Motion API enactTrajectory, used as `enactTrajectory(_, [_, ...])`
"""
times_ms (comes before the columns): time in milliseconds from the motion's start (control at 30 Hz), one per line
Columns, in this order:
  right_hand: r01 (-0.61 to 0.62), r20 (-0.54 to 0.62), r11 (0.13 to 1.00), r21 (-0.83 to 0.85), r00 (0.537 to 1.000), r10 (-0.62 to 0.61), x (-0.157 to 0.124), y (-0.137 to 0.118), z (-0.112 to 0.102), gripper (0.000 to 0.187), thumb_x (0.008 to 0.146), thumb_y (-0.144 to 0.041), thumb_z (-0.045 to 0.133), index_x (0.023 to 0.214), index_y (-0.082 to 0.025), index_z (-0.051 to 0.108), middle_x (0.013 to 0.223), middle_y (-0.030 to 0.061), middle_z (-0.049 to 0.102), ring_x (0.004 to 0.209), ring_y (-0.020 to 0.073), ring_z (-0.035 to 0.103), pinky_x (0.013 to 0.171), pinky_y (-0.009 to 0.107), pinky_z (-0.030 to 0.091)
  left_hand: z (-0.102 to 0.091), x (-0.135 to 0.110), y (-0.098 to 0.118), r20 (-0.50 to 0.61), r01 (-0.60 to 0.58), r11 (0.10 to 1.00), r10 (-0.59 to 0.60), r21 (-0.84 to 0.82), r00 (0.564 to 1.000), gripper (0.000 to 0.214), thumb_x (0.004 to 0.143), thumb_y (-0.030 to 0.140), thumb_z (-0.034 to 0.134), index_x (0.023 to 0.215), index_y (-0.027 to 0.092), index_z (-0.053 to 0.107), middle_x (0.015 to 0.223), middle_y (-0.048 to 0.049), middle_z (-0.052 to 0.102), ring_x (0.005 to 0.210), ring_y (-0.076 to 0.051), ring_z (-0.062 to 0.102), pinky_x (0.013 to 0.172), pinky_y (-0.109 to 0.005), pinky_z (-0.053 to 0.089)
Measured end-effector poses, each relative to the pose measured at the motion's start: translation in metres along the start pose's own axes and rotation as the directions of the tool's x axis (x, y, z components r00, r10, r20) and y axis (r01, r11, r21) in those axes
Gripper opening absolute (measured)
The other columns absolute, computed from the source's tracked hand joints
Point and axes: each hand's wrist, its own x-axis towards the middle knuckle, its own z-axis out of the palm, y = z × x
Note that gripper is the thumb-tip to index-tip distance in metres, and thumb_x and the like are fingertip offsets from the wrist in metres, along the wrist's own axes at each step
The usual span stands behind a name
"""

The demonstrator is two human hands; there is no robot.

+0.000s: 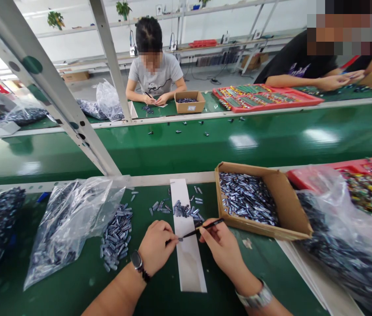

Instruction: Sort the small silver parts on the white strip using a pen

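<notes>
My left hand (156, 246) is closed in a pinch on a small grey cylindrical part at its fingertips, just above a white paper strip (189, 259) on the green table. My right hand (220, 248) is closed on black tweezers (202, 228), whose tip points left and meets the part. A small heap of the same parts (186, 210) lies on the strip just beyond my hands. More loose parts (116, 237) are spread left of my left hand.
An open cardboard box (291, 210) full of parts stands right of my hands. Clear plastic bags of parts lie at left (63, 224) and right (344, 237). A red tray (353, 169) sits far right. Beyond the green conveyor (205, 140), two people work at the opposite bench.
</notes>
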Motion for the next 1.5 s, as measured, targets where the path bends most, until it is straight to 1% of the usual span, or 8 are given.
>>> enactTrajectory(433, [0.034, 0.053, 0.999, -0.013, 0.998, -0.034, -0.004, -0.008, -0.006, 0.071, 0.084, -0.095, 0.104, 0.098, -0.032, 0.075, 0.081, 0.007, 0.085, 0.069, 0.0334, 0.086, 0.071, 0.049, 0.077, -0.004, -0.001, 0.003, 0.032, -0.035, 0.998, 0.034, 0.053, 0.999, 0.024, 0.113, 0.012, 0.089, 0.115, 0.031, 0.104, 0.113, -0.0066, 0.089, 0.111, -0.029, 0.082, 0.107, -0.044, 0.071])
enactTrajectory(767, [0.09, 0.073, 0.995, 0.042, 0.993, -0.093, -0.004, 0.002, -0.015, 0.073, 0.092, -0.1, 0.099, 0.104, -0.03, 0.082, 0.091, 0.0109, 0.092, 0.076, 0.0337, 0.092, 0.078, 0.049, 0.083, -0.007, 0.0, 0.011, 0.127, -0.044, 0.982, 0.02, 0.186, 0.992, 0.029, 0.12, 0.012, 0.081, 0.121, 0.032, 0.103, 0.119, -0.0064, 0.089, 0.119, -0.029, 0.081, 0.111, -0.042, 0.069])
enactTrajectory(1167, [0.099, -0.063, 0.993, 0.058, 0.993, -0.096, -0.009, -0.005, -0.019, 0.075, 0.08, -0.102, 0.105, 0.096, -0.034, 0.077, 0.084, 0.0101, 0.09, 0.072, 0.0368, 0.091, 0.073, 0.053, 0.084, -0.03, -0.006, -0.007, 0.069, -0.009, 0.996, 0.015, -0.094, 0.997, 0.04, 0.098, 0.012, 0.093, 0.134, 0.027, 0.095, 0.145, -0.0117, 0.087, 0.135, -0.033, 0.085, 0.125, -0.048, 0.073])
enactTrajectory(1233, [0.164, -0.283, 0.984, 0.064, 0.949, -0.139, -0.007, -0.007, -0.034, 0.075, 0.078, -0.098, 0.11, 0.1, -0.034, 0.076, 0.086, 0.0088, 0.09, 0.07, 0.0361, 0.091, 0.073, 0.055, 0.083, -0.035, -0.006, -0.011, 0.113, 0.0, 0.997, 0.009, -0.078, 0.994, 0.031, 0.1, 0.009, 0.09, 0.124, 0.027, 0.098, 0.145, -0.0117, 0.087, 0.136, -0.032, 0.085, 0.125, -0.048, 0.072])
enactTrajectory(1333, [0.315, -0.682, 0.948, 0.046, 0.703, -0.201, -0.004, -0.012, -0.055, 0.072, 0.083, -0.095, 0.108, 0.106, -0.038, 0.07, 0.094, 0.0084, 0.089, 0.076, 0.0392, 0.092, 0.084, 0.065, 0.083, -0.036, -0.004, -0.012, 0.135, -0.006, 1.0, 0.009, -0.029, 0.991, 0.025, 0.104, 0.006, 0.086, 0.109, 0.027, 0.099, 0.14, -0.0111, 0.087, 0.134, -0.031, 0.085, 0.123, -0.046, 0.072])
enactTrajectory(1400, [0.375, -0.788, 0.927, 0.01, 0.573, -0.224, -0.005, -0.014, -0.061, 0.062, 0.095, -0.093, 0.099, 0.114, -0.042, 0.069, 0.111, 0.0129, 0.094, 0.09, 0.0431, 0.095, 0.095, 0.072, 0.082, -0.033, -0.003, -0.011, 0.129, -0.021, 1.0, 0.021, 0.003, 0.991, 0.026, 0.105, 0.005, 0.086, 0.106, 0.028, 0.098, 0.133, -0.0093, 0.088, 0.13, -0.03, 0.085, 0.12, -0.045, 0.072])
enactTrajectory(1433, [0.375, -0.782, 0.927, -0.01, 0.575, -0.241, -0.006, -0.014, -0.061, 0.058, 0.1, -0.092, 0.095, 0.118, -0.043, 0.069, 0.119, 0.0151, 0.095, 0.095, 0.0447, 0.096, 0.097, 0.074, 0.082, -0.03, -0.002, -0.009, 0.124, -0.031, 0.999, 0.029, 0.017, 0.992, 0.026, 0.106, 0.005, 0.086, 0.106, 0.028, 0.098, 0.129, -0.0083, 0.089, 0.127, -0.03, 0.085, 0.119, -0.045, 0.072])
enactTrajectory(1500, [0.319, -0.658, 0.948, -0.025, 0.708, -0.256, -0.009, -0.012, -0.053, 0.055, 0.102, -0.09, 0.094, 0.121, -0.042, 0.073, 0.126, 0.018, 0.097, 0.1, 0.0467, 0.098, 0.098, 0.074, 0.082, -0.024, -0.001, -0.006, 0.122, -0.051, 0.998, 0.046, 0.038, 0.991, 0.027, 0.108, 0.004, 0.084, 0.108, 0.028, 0.096, 0.119, -0.0065, 0.09, 0.119, -0.029, 0.085, 0.117, -0.044, 0.071])
